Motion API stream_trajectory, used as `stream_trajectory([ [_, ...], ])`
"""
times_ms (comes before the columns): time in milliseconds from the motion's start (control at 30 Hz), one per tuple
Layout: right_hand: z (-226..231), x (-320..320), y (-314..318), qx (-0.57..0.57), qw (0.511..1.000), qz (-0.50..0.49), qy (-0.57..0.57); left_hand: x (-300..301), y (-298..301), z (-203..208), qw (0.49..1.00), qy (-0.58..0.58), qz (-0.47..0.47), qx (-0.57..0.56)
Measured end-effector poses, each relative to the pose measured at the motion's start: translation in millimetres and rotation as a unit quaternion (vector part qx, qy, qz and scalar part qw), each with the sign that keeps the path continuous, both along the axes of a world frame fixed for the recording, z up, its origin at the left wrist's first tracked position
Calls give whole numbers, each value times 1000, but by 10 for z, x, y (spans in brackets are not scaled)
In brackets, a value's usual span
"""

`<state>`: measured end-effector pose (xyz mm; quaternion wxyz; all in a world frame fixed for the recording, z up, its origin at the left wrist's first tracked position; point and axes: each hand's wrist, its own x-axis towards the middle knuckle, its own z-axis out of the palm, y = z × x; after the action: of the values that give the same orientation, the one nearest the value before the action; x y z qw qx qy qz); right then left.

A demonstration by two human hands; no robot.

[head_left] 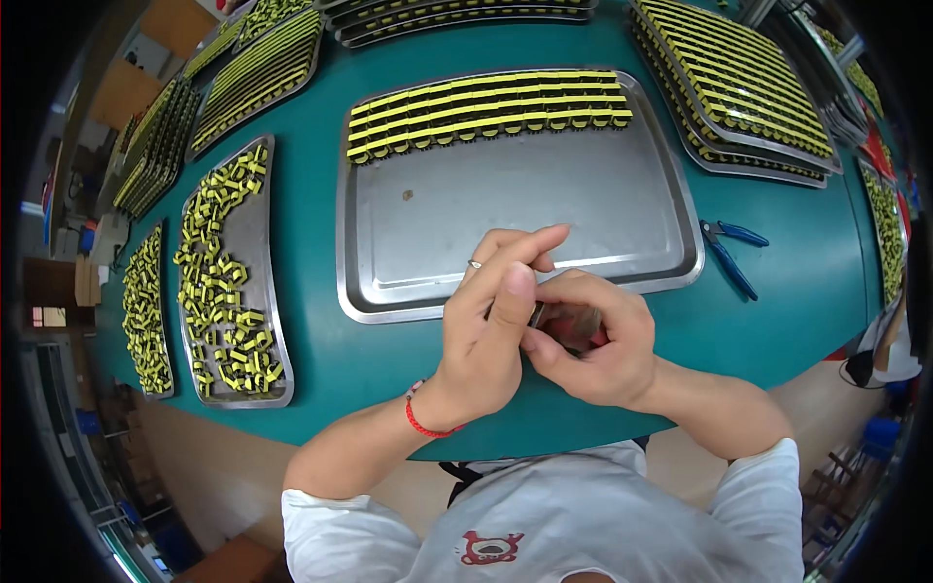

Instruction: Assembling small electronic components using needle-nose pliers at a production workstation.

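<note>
My left hand (491, 325) is raised over the near edge of a metal tray (505, 214), its fingers stretched toward the upper right and its thumb up. Against it, my right hand (603, 340) is curled closed, thumb and forefinger meeting at a small dark thing (536, 313) mostly hidden by the fingers. Its kind does not show. Along the far side of the tray stand rows of small black-and-yellow parts (486, 115), set side by side. The near part of the tray is bare metal with a brown spot.
Blue-handled nippers (731, 255) lie right of the tray. To the left, a tray of loose yellow-and-black parts (228, 282) stands beside another such tray (146, 311). Stacked filled trays rise at the far right (739, 83), far left (258, 78) and back (457, 17).
</note>
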<state>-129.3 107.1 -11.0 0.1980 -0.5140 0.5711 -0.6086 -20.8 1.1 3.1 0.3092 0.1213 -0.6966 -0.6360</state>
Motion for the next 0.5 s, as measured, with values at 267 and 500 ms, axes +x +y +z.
stream_trajectory([
  [267, 58, 8, 67, -70, 997, 3, -21, -9, -266, 119, 986, -46, 116, 114],
  [500, 77, -219, 14, -194, 955, -6, 223, 66, -190, 138, 985, 31, -89, 146],
])
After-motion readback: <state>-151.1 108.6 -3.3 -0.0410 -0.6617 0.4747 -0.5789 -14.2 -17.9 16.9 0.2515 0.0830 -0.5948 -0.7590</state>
